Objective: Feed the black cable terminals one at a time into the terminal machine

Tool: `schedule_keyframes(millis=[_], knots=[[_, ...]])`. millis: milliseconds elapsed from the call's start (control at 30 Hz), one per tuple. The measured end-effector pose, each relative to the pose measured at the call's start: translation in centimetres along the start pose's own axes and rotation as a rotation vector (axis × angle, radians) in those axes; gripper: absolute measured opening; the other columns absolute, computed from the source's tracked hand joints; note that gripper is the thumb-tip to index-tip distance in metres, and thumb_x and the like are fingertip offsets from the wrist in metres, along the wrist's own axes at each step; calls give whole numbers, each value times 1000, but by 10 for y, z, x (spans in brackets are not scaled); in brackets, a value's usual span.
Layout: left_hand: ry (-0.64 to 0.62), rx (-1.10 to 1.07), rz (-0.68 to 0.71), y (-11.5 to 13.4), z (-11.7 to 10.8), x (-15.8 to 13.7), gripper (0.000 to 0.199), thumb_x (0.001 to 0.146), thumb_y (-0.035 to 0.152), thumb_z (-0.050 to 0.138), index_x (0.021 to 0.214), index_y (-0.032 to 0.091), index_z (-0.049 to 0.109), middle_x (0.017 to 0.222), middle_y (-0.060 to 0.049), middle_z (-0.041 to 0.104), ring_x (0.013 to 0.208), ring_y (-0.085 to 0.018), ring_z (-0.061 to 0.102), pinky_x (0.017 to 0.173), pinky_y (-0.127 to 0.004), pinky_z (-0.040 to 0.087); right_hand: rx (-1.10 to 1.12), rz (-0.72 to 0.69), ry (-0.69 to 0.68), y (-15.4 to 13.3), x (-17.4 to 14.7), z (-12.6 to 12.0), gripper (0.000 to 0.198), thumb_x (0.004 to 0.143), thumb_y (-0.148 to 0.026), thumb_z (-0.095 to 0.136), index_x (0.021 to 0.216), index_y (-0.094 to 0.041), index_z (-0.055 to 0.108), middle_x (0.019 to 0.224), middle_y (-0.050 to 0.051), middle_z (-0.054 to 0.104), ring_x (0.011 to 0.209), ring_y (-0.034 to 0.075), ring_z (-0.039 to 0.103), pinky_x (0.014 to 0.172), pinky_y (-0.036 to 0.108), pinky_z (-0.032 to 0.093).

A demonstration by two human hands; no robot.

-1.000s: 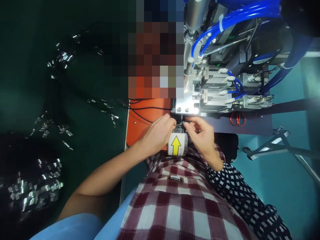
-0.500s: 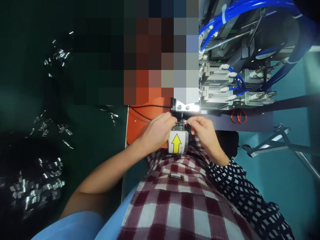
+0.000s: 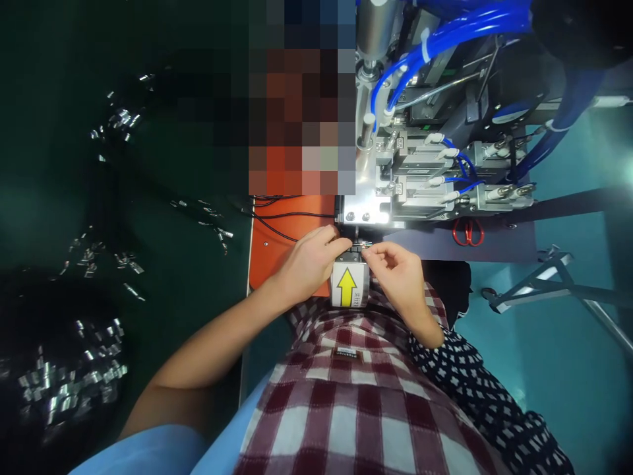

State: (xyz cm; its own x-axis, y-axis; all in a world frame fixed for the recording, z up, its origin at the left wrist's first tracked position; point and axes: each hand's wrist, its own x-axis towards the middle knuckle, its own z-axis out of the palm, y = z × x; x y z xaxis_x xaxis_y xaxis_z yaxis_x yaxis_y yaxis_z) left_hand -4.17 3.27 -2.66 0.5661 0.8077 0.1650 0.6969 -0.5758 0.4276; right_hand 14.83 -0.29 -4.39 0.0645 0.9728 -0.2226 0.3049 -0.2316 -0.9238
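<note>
My left hand [image 3: 316,258] is closed around a thin black cable [image 3: 274,227], which runs in from the left and disappears under the fingers. Past those fingertips a small shiny metal cable end [image 3: 364,245] shows at the machine's front. Thumb and forefinger of my right hand [image 3: 398,272] are pinched together at that end; whatever lies between them is too small to make out. Just below both hands sits a rounded cover [image 3: 349,285] with a yellow arrow on a white label.
A machine with metal cylinders [image 3: 425,171] and blue air hoses [image 3: 475,30] rises ahead on the right. Red-handled scissors [image 3: 468,232] lie on the dark bench. Bundles of black cables with metal ends [image 3: 74,369] lie at left. A metal stand [image 3: 539,277] is at right.
My right hand has shifted slightly down and left against the machine front, its fingers more curled at the cable end. My left hand keeps its grip on the cable. The view has shifted slightly.
</note>
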Motion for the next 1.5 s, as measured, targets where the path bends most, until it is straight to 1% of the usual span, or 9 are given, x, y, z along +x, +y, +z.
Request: schedule_keyframes(millis=[167, 400, 633, 767, 900, 1100, 1233, 1433, 1500], knots=[[-14, 9, -11, 0, 1, 1, 27, 94, 11, 44, 99, 17, 70, 90, -8, 63, 80, -18, 60, 68, -27, 50, -252, -191, 135, -3, 3, -1, 13, 86, -25, 61, 76, -18, 67, 71, 1, 63, 60, 13, 53, 63, 28, 43], [-8, -11, -11, -4, 2, -2, 29, 95, 13, 43, 102, 17, 71, 90, -9, 64, 84, -20, 61, 70, -29, 50, 145, 98, -137, 4, 20, -9, 16, 82, -31, 65, 74, -17, 63, 58, -3, 54, 49, 10, 47, 49, 24, 37], [9, -49, -4, -4, 2, -2, 29, 95, 15, 43, 101, 17, 71, 89, -8, 64, 84, -20, 61, 70, -29, 50, 175, 109, -171, 14, 20, -11, 24, 87, -40, 62, 79, -17, 63, 62, -2, 57, 52, 11, 54, 51, 25, 39], [16, -62, -9, -5, 4, -1, 28, 96, 16, 44, 100, 18, 71, 92, -9, 64, 86, -20, 61, 71, -29, 50, 187, 61, -112, 18, 21, -2, 26, 89, -43, 60, 80, -19, 60, 67, -1, 60, 52, 12, 56, 53, 27, 42], [18, -93, 1, -5, 4, -2, 28, 96, 15, 43, 99, 16, 71, 92, -10, 64, 88, -20, 62, 74, -30, 51, 282, 55, -55, 17, 21, 7, 23, 87, -40, 63, 78, -20, 56, 61, -3, 57, 50, 12, 53, 52, 26, 42], [4, -119, 9, -7, 5, -3, 29, 97, 14, 41, 102, 15, 69, 97, -11, 64, 94, -21, 61, 77, -31, 52, 237, 66, -95, 15, 19, 6, 24, 90, -41, 59, 78, -20, 55, 55, -4, 55, 51, 13, 55, 53, 27, 43], [-4, -52, 35, -4, 5, -3, 27, 97, 15, 42, 102, 16, 69, 95, -10, 63, 92, -20, 60, 75, -30, 50, 210, 71, -72, 13, 19, 6, 25, 90, -42, 60, 79, -20, 55, 55, -4, 56, 51, 13, 55, 53, 27, 43], [19, 284, 9, 13, 0, -2, 26, 97, 18, 44, 95, 17, 70, 87, -10, 62, 80, -22, 53, 69, -34, 43, 348, 141, -137, 15, 22, 5, 28, 86, -45, 64, 77, -19, 59, 57, -3, 57, 53, 13, 55, 56, 27, 45], [-20, 276, 25, 17, 0, -3, 26, 96, 17, 44, 97, 15, 70, 87, -11, 62, 78, -22, 52, 67, -33, 43, 373, 131, -139, 19, 22, 4, 30, 86, -47, 64, 77, -19, 59, 60, -2, 59, 54, 13, 56, 58, 28, 45]])
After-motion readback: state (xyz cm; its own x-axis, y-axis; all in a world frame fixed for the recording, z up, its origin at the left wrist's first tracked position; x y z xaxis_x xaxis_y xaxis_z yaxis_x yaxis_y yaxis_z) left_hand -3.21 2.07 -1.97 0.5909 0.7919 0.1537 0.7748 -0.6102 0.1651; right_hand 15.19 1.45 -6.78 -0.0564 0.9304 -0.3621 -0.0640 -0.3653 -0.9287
